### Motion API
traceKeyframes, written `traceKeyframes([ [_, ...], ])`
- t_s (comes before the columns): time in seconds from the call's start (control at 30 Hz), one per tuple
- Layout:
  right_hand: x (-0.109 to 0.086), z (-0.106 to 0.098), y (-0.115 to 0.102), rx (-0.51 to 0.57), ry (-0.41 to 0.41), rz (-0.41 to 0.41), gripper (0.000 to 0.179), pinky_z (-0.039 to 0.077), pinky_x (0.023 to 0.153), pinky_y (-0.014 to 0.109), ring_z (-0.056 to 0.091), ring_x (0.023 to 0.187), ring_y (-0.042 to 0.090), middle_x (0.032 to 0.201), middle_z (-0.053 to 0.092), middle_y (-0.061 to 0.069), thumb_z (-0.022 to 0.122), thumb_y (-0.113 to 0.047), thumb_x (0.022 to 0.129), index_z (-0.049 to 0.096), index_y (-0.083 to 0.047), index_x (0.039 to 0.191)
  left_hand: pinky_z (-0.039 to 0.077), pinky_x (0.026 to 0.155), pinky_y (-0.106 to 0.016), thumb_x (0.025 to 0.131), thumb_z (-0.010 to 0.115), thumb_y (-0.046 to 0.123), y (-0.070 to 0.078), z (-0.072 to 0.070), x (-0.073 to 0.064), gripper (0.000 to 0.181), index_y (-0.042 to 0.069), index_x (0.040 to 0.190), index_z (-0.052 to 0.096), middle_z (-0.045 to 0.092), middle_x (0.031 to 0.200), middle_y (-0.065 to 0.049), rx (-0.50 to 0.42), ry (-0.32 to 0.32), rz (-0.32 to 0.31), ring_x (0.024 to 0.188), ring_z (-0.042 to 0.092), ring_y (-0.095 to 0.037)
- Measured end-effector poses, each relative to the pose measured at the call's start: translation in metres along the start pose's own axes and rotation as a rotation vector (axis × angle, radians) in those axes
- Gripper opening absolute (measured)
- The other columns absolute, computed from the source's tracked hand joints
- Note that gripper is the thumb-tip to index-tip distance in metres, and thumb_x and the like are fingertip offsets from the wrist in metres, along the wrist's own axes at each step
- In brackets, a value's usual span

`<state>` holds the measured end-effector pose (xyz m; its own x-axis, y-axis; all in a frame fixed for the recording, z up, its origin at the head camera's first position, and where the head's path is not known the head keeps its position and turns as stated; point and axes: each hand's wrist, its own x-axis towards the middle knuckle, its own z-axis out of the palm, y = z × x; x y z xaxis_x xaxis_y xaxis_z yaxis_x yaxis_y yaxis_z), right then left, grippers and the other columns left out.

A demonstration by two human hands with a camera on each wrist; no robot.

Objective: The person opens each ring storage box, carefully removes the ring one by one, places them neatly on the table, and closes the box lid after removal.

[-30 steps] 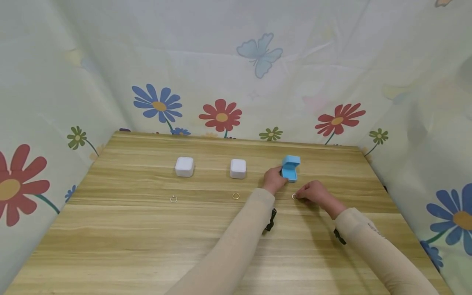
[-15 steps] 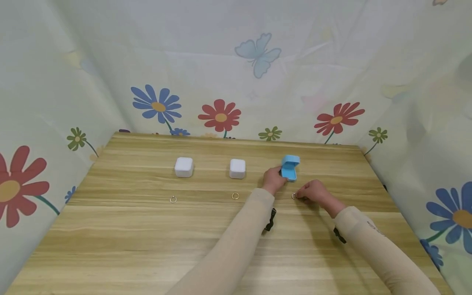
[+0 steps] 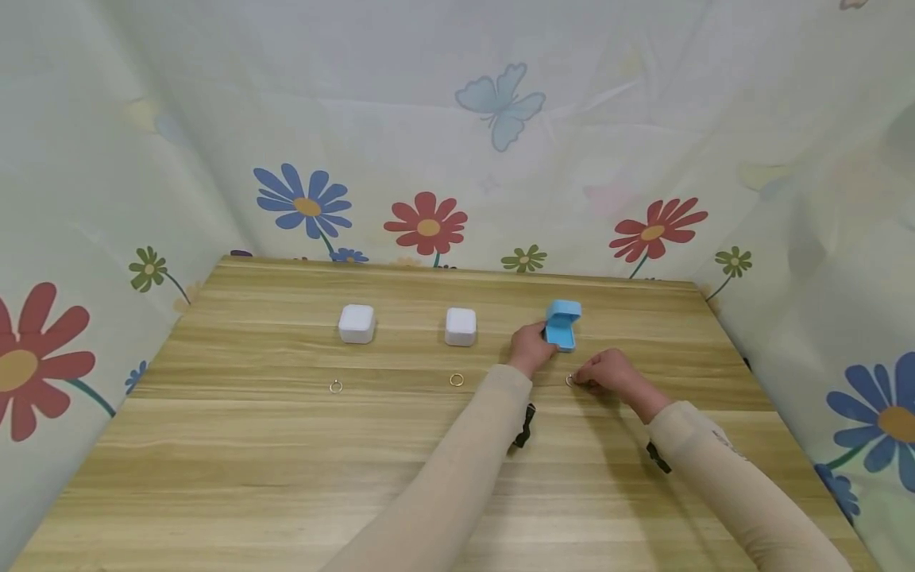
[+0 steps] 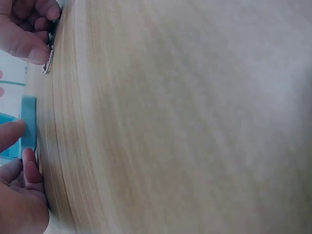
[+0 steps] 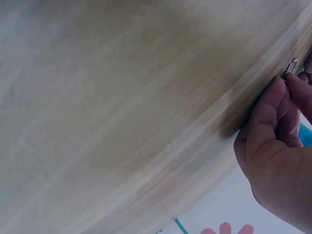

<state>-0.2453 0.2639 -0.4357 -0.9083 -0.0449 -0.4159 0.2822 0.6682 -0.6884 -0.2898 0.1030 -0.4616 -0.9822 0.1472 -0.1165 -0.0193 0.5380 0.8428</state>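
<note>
A light-blue ring box stands on the table with its lid up. My left hand grips it at the left and front, the thumb against the base's front wall in the left wrist view. Just in front of the box, my right hand pinches a silver-coloured ring between thumb and finger, close over the wood. That ring's band has a row of small studs or stones. Farther left lie a gold-coloured ring and another silver-coloured ring, both away from my hands.
Two white rounded-square boxes, a middle one and a left one, sit lid-down in line with the blue box. The wooden table ends at a flower-printed cloth backdrop behind and at both sides.
</note>
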Motion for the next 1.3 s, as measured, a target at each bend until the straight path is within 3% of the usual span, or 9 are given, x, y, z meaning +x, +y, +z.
traceKeyframes([
  [0.23, 0.002, -0.003, 0.004, 0.057, -0.034, -0.009, 0.021, 0.056, 0.062, 0.019, 0.062, 0.065, 0.002, 0.072, 0.072, -0.010, 0.073, -0.010, 0.090, 0.076, 0.010, 0.096, 0.049, 0.114, -0.038, 0.089, 0.077, 0.008, -0.002, 0.001, 0.004, 0.053, 0.002, 0.139, 0.062, 0.067, 0.138, -0.015, 0.011, -0.002, -0.011, 0.134, 0.061, -0.031],
  [0.43, 0.001, -0.010, 0.002, 0.105, -0.127, -0.014, 0.029, 0.059, 0.070, 0.020, 0.063, 0.076, 0.001, 0.088, 0.076, -0.005, 0.067, -0.011, 0.096, 0.071, 0.014, 0.111, 0.050, 0.113, -0.038, 0.087, 0.078, 0.006, -0.003, 0.002, 0.005, 0.052, 0.000, 0.137, 0.064, 0.069, 0.136, -0.016, 0.013, 0.011, 0.013, 0.132, 0.063, -0.031],
  [0.7, 0.002, -0.018, 0.004, 0.260, -0.220, 0.026, 0.036, 0.060, 0.075, 0.020, 0.060, 0.082, 0.005, 0.088, 0.067, -0.007, 0.061, -0.011, 0.100, 0.061, 0.014, 0.126, 0.049, 0.114, -0.037, 0.088, 0.076, 0.006, 0.000, 0.000, 0.002, 0.052, 0.001, 0.138, 0.063, 0.068, 0.137, -0.016, 0.014, -0.005, 0.015, 0.132, 0.062, -0.031],
  [0.93, -0.001, -0.029, 0.001, 0.329, -0.185, 0.038, 0.037, 0.060, 0.077, 0.022, 0.057, 0.084, 0.007, 0.091, 0.065, -0.007, 0.055, -0.014, 0.103, 0.056, 0.011, 0.130, 0.049, 0.115, -0.038, 0.089, 0.076, 0.006, -0.001, -0.001, 0.002, 0.052, 0.001, 0.139, 0.062, 0.067, 0.138, -0.016, 0.010, -0.009, 0.009, 0.133, 0.061, -0.031],
  [1.13, 0.000, -0.036, -0.004, 0.297, -0.143, 0.091, 0.039, 0.059, 0.076, 0.022, 0.056, 0.087, 0.008, 0.094, 0.060, -0.007, 0.058, -0.022, 0.103, 0.054, 0.004, 0.132, 0.048, 0.115, -0.039, 0.090, 0.075, 0.006, -0.001, -0.001, 0.002, 0.053, 0.001, 0.140, 0.061, 0.066, 0.140, -0.016, -0.011, -0.017, -0.005, 0.135, 0.060, -0.031],
  [1.3, 0.000, -0.041, -0.007, 0.265, -0.148, 0.077, 0.048, 0.057, 0.083, 0.024, 0.055, 0.095, 0.011, 0.104, 0.058, -0.004, 0.053, -0.027, 0.105, 0.047, 0.006, 0.141, 0.048, 0.115, -0.039, 0.089, 0.076, 0.006, -0.002, 0.000, 0.002, 0.054, 0.000, 0.141, 0.060, 0.065, 0.141, -0.016, -0.016, -0.017, -0.008, 0.136, 0.060, -0.031],
])
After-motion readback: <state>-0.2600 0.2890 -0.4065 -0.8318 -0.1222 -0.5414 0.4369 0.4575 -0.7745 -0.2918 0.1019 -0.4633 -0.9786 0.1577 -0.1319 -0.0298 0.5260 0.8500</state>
